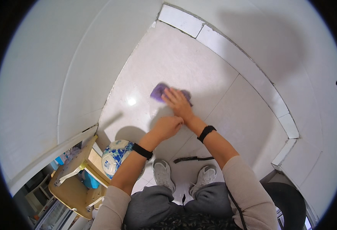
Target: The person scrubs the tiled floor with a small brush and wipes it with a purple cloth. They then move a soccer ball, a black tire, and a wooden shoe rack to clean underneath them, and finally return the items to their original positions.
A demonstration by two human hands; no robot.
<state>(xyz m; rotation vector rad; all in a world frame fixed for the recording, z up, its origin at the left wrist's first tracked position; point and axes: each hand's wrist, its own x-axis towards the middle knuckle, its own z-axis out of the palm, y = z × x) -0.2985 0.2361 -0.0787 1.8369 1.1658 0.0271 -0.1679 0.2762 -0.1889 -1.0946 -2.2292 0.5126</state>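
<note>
My right hand (178,103) lies over a crumpled purple cloth (158,92), pressing it against the pale floor tile (174,57). Blur softens the fingertips and the cloth's edges. Close beside the right wrist is my left hand (168,128), its fingers curled in and nothing seen in them. Whether it touches that wrist is hard to tell. A shiny patch, possibly wet, shows on the tile left of the hands. Near my shoes lies a narrow black brush (185,159), its thin handle running behind my right forearm.
A blue-and-white ball (118,156) rests at lower left, beside a tipped wooden chair (70,184). White walls meet at the far corner, with a tiled skirting (228,51) along the right one. My grey shoes (162,174) stand below. A black curved object (289,198) is at lower right.
</note>
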